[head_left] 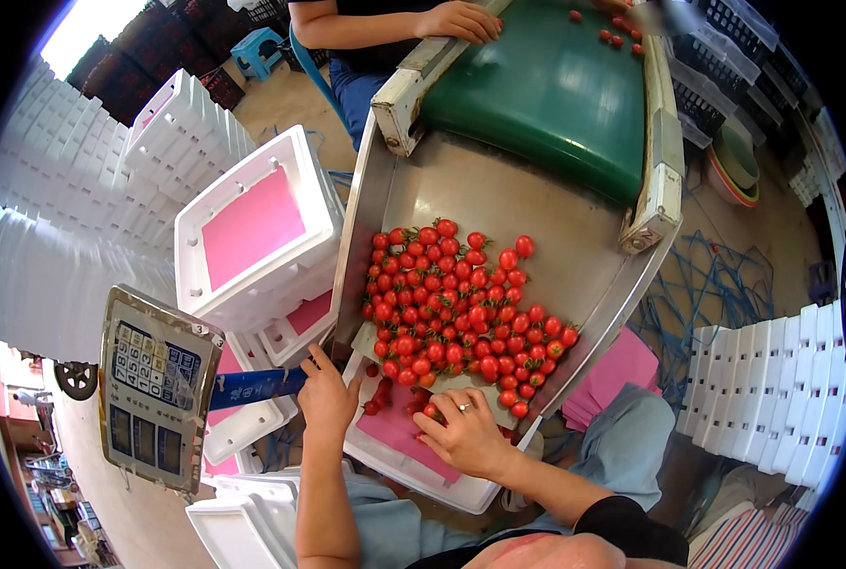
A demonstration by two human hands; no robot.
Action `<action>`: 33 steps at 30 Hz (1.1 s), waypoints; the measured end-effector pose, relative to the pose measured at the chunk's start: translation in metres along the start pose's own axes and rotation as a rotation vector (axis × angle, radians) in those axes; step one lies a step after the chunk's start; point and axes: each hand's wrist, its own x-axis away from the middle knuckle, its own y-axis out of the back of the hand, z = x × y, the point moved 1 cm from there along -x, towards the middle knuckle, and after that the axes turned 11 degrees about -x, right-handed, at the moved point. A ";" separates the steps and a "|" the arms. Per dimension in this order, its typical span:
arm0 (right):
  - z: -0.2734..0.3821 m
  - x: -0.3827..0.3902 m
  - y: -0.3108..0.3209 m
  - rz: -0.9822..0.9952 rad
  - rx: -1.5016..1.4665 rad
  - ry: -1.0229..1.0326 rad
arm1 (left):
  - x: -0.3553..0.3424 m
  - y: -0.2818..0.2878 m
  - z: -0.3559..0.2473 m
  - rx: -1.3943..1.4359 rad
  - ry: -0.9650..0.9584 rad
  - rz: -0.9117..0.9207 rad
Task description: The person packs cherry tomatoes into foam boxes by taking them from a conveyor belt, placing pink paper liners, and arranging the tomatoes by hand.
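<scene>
A heap of red cherry tomatoes [451, 303], several with green stems, lies at the near end of a metal chute [480, 190]. Below its lip sits a white box [475, 495] lined with pink paper [395, 431], with a few tomatoes in it. Over this box my right hand [470, 434], a ring on one finger, curls round cherry tomatoes at its fingertips; its palm is hidden. My left hand [328, 394] rests by the chute's left corner and the box's edge, thumb and fingers apart, with nothing visible in it.
A scale display [157, 389] on a blue post [257, 384] stands left of my left hand. White boxes [257, 228] are stacked beside the chute, more [774, 394] at right. A green conveyor belt [546, 95] feeds the chute; another person's hand [461, 21] rests on its frame.
</scene>
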 end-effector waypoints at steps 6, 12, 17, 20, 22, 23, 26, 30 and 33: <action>0.003 -0.001 0.005 0.034 -0.109 0.052 | 0.001 -0.002 0.006 0.019 -0.015 -0.039; -0.009 -0.029 0.057 -0.075 0.178 -0.074 | 0.001 -0.002 0.004 0.010 -0.009 0.009; -0.044 -0.048 0.081 -0.050 0.503 -0.388 | -0.001 -0.002 0.006 0.071 -0.014 -0.011; -0.047 -0.050 0.075 0.009 0.563 -0.455 | -0.005 -0.003 0.006 0.088 -0.028 -0.004; -0.038 -0.048 0.066 -0.031 0.552 -0.456 | -0.005 -0.001 0.006 0.086 -0.028 -0.006; -0.033 -0.047 0.060 -0.051 0.546 -0.457 | -0.005 0.001 0.007 0.085 -0.023 -0.001; -0.017 -0.041 0.039 -0.074 0.534 -0.444 | -0.006 0.005 0.012 0.103 -0.007 0.030; -0.014 -0.030 -0.002 -0.224 0.442 -0.363 | -0.009 -0.010 0.014 0.173 -0.011 -0.011; -0.014 -0.019 -0.010 -0.236 0.351 -0.384 | -0.008 -0.002 0.008 0.122 -0.012 0.045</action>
